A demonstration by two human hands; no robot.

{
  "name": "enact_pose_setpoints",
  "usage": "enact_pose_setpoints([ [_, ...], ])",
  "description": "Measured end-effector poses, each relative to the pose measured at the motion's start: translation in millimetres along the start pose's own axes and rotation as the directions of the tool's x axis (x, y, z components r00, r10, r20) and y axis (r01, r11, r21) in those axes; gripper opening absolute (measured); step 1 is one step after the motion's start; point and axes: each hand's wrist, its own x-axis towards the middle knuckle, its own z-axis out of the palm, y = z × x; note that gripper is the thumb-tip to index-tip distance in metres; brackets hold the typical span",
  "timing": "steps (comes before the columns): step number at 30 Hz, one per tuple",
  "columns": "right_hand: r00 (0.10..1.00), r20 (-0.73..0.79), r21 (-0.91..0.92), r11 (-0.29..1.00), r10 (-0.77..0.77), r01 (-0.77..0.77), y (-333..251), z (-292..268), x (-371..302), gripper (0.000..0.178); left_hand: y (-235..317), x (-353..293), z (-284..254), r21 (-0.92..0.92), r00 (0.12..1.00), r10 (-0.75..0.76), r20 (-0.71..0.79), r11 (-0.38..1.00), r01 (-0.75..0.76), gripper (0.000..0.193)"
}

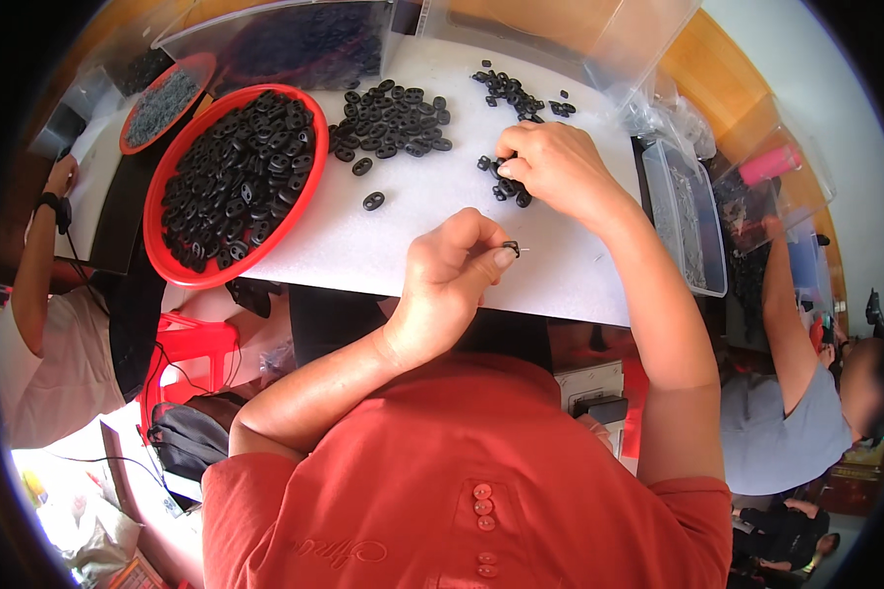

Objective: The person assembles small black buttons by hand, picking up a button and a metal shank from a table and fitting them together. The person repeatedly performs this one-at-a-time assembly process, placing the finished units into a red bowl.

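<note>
My left hand (450,280) is closed, pinching a small black part (510,247) between thumb and fingertips above the table's near side. A thin, pale pin-like piece sticks out from that part to the right. Farther off, my right hand (560,169) reaches down to a little heap of small black parts (501,187), its thumb and fingers drawn together. Whatever lies between those fingertips is hidden. Behind it spreads another heap of the same small parts (511,90). Left of it lie larger black oval pieces with two holes (391,120), two of them apart from the rest.
A red round tray (154,231) heaped with black oval pieces overhangs the white table's (354,260) left side. Clear plastic bins (550,34) line the back. A clear box of small metal bits (692,216) stands right. Co-workers' arms show at left (34,265) and right (781,294).
</note>
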Motion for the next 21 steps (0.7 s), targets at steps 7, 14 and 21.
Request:
enact_pose_setpoints([
  [7, 0.995, 0.096, -0.076, 0.996, -0.033, 0.040, -3.8, -5.7, 15.2, 0.012, -3.0, 0.8, -0.4, 0.017, 0.999, 0.049, 0.000, 0.999, -0.049, 0.006],
  [14, 0.979, -0.152, 0.034, 0.989, -0.134, 0.141, -18.0, -6.9, 3.5, 0.009, -0.8, -0.3, -2.0, 0.042, 0.999, 0.047, 0.003, 0.998, -0.047, 0.006],
  [21, 0.831, -0.332, -0.140, 0.895, -0.446, 0.424, -24.3, 12.6, -4.8, 0.015, -9.9, -0.7, -0.9, 0.133, 0.975, 0.223, 0.013, 0.966, -0.223, 0.008],
])
